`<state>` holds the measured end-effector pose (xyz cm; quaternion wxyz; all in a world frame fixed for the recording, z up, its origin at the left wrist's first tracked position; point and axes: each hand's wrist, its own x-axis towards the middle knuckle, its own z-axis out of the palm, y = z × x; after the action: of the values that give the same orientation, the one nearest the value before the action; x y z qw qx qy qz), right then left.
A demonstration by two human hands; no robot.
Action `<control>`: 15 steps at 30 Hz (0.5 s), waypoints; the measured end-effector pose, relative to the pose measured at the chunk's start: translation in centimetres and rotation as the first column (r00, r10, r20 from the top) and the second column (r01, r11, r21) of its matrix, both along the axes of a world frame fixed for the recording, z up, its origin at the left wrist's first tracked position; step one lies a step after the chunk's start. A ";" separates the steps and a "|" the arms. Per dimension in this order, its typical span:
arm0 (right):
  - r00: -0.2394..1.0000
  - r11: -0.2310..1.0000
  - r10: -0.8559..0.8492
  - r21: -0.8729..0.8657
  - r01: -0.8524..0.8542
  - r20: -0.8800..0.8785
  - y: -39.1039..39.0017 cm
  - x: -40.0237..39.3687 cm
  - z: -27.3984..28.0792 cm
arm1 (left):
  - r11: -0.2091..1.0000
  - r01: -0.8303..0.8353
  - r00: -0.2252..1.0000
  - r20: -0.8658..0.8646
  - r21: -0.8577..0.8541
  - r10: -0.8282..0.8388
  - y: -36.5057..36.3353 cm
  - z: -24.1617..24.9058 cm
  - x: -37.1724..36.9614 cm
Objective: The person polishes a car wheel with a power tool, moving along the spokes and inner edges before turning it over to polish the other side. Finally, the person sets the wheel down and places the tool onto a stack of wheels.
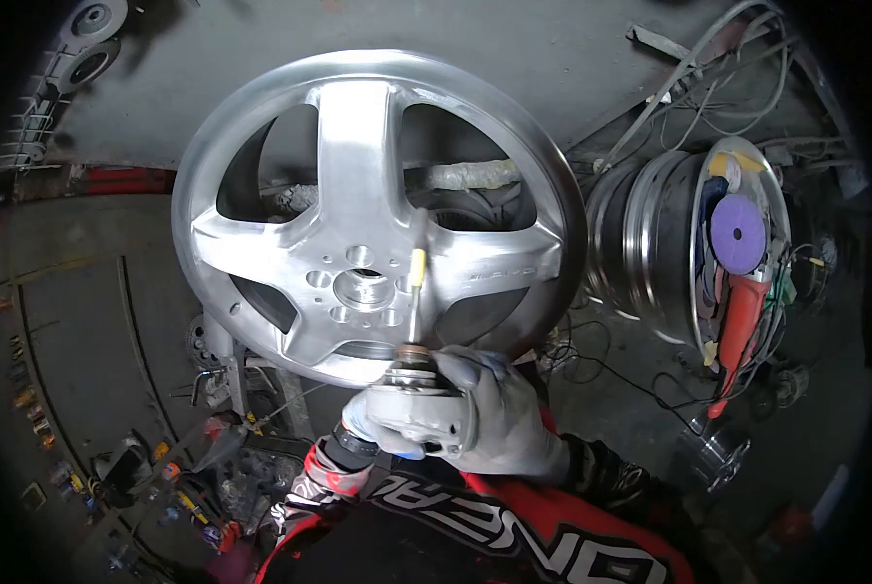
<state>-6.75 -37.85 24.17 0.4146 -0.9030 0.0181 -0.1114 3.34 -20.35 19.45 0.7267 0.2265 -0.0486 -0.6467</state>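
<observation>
An alloy wheel [358, 156] with wide spokes and a bright metal surface faces me. In front of my chest is a power grinder [421, 414] with a grey head and a thin shaft pointing up the wheel. Near the shaft's end is a yellow sleeve [417, 268], its tip blurred beside the hub and a spoke. My gloved right hand [509, 414] wraps the grinder's head from the right. My gloved left hand [363, 419] closes on it from the left, its fingers partly hidden behind the head.
At the right, another wheel rim [640, 248] lies on its side. In its opening are a red power tool [742, 316] and a purple pad [738, 234]. Cables [718, 97] hang at the upper right. Assorted parts and tools clutter the floor at the lower left.
</observation>
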 end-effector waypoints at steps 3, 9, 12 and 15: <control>0.999 0.999 0.031 0.010 -0.031 0.044 -0.1 1.2 0.3 | 0.992 -0.116 0.981 0.164 0.051 0.107 0.5 0.4 0.7; 0.998 0.998 0.052 -0.030 -0.053 -0.041 -1.8 -2.0 0.2 | 0.978 -0.193 0.908 0.393 0.083 0.146 -1.3 0.2 -2.5; 0.999 0.999 0.044 0.003 -0.044 -0.027 -3.9 -4.4 0.2 | 0.982 -0.186 0.955 0.237 0.013 0.178 -4.3 -0.6 -5.5; 0.999 0.994 0.036 -0.106 -0.036 -0.006 -6.1 -6.3 0.5 | 0.998 -0.066 0.994 0.085 0.001 0.066 -5.8 -0.9 -6.8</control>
<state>-13.01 -43.97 24.64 0.3678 -0.9242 -0.0033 -0.1027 -3.49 -26.17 18.55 0.7446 0.2567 -0.0708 -0.6121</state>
